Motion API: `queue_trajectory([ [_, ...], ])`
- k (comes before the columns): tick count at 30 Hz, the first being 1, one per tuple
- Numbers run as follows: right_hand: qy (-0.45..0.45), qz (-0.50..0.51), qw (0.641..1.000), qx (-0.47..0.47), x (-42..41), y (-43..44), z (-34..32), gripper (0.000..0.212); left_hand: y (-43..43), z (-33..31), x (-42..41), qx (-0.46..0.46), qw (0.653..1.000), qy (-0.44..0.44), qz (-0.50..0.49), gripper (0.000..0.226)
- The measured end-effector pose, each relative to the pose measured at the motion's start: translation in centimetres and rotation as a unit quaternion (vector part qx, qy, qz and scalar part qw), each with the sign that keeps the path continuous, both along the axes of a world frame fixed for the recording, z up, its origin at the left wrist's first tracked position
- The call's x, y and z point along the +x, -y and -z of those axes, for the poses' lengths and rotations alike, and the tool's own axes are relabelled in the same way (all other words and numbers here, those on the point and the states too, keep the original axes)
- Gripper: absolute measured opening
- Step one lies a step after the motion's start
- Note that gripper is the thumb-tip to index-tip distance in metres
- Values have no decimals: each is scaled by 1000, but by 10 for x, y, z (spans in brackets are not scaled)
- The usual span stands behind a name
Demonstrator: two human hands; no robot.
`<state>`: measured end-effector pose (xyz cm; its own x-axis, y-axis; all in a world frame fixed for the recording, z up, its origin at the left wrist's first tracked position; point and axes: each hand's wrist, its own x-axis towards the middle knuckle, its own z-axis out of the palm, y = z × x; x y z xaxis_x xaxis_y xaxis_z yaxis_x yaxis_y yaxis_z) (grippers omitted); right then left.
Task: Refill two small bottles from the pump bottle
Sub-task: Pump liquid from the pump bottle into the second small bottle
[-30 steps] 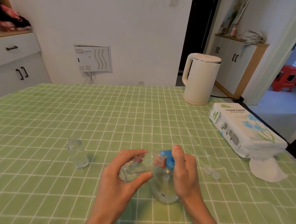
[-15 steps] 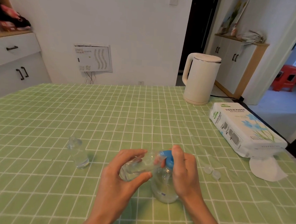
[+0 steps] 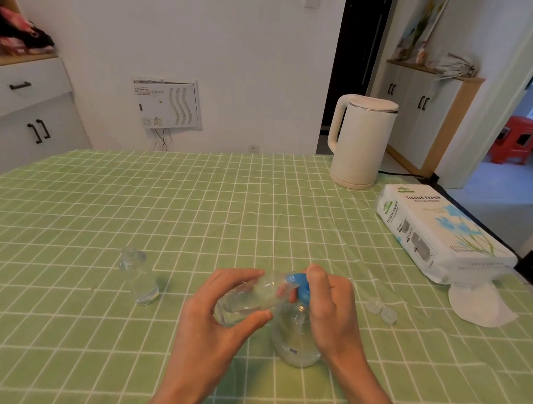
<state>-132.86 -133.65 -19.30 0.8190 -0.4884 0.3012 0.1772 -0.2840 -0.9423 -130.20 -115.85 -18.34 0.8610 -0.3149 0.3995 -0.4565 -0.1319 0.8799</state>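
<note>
While the pump bottle [image 3: 296, 338] stands upright on the green checked tablecloth [image 3: 102, 210], near the front edge of the head view, I keep my right hand [image 3: 330, 305] curled over its blue pump head [image 3: 300, 286], fingers pressing down on it, and my left hand [image 3: 218, 311] closed around the small bottle [image 3: 247, 297], which is tilted nearly on its side with its mouth at the blue spout. To do this step well, I judge that the mouth must sit directly under the spout before each press, and the presses should be slow and full. That small bottle appears to hold some clear liquid; how much I cannot tell. A low layer of pale liquid remains in the pump bottle. Well to the left, the second small bottle [image 3: 139, 276] stands upright and uncapped, with clear liquid at its base. Two small clear caps [image 3: 382, 310] lie just right of my right hand.
</note>
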Motion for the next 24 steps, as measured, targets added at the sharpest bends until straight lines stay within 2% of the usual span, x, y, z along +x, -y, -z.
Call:
queue_trajectory([
  [4,7,-2,1000,-15,-1,0,-1,52,-1,3,0,8,1000,-5,0,49],
  [9,-16,-2,1000,7,-2,1,3,66,0,1,-1,-8,1000,-5,5,48],
  [17,-17,-6,1000,19,-2,-1,2,75,0,-1,0,-10,1000,-1,7,46],
  [21,-12,-1,1000,14,-1,0,1,72,0,0,0,-13,1000,-5,8,46],
  [24,-4,2,1000,-2,0,1,1,60,-1,1,1,3,1000,-2,4,48],
])
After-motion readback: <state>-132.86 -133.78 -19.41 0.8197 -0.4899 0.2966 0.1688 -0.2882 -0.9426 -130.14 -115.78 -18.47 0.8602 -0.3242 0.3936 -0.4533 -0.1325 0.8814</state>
